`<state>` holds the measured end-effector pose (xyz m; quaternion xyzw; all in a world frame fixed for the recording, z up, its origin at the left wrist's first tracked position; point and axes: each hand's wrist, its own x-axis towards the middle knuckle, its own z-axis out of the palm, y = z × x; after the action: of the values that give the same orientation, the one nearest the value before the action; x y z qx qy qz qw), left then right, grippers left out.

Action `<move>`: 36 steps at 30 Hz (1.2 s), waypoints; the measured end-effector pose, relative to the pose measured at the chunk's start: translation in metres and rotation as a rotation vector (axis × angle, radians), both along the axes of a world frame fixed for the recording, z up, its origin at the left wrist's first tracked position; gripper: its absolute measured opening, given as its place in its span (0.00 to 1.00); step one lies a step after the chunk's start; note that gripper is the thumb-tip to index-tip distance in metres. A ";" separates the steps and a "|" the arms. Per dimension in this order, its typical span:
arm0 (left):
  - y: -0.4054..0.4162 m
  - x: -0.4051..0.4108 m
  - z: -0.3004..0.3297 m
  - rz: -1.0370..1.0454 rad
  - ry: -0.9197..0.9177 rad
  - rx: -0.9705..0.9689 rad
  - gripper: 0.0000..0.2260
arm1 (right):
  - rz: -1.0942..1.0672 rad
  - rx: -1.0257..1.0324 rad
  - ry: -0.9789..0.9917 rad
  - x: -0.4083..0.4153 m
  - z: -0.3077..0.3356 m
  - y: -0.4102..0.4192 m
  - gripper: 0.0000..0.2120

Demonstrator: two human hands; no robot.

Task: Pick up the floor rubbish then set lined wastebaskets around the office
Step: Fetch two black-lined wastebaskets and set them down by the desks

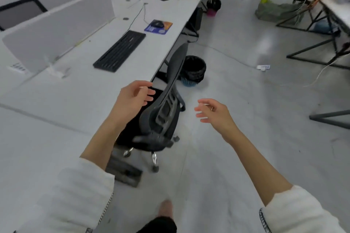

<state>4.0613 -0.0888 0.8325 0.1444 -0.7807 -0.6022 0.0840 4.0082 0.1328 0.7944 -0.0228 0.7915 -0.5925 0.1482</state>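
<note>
A blue wastebasket [193,71] with a black liner stands on the floor beside the desk, partly hidden by a chair back. Further along the desk stands a pink wastebasket [213,7], also lined in black. A small white scrap [263,67] lies on the floor to the right of the blue basket. My left hand [133,96] hovers open over the chair seat, holding nothing. My right hand [213,113] is open above the bare floor, fingers spread, empty.
A black office chair [161,111] sits pushed against the long white desk [75,91], which carries a keyboard [120,51] and mouse pad [158,26]. A black-framed table [333,11] and a green bag [274,10] stand at the right. A cable [227,54] crosses the floor.
</note>
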 end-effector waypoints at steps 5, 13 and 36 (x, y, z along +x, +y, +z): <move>0.026 -0.181 0.014 -0.107 -0.021 -0.036 0.11 | -0.027 0.007 0.006 -0.161 0.013 0.018 0.12; 0.090 -0.452 -0.014 -0.123 -0.067 -0.027 0.10 | 0.025 0.029 0.004 -0.441 -0.003 0.070 0.12; 0.188 -1.236 -0.038 -0.224 -0.174 -0.016 0.10 | 0.055 0.145 -0.070 -1.221 0.002 0.186 0.07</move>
<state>2.8254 0.0990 0.7941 0.1072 -0.8010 -0.5868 -0.0507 2.7876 0.3187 0.7965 -0.0132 0.8257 -0.5299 0.1932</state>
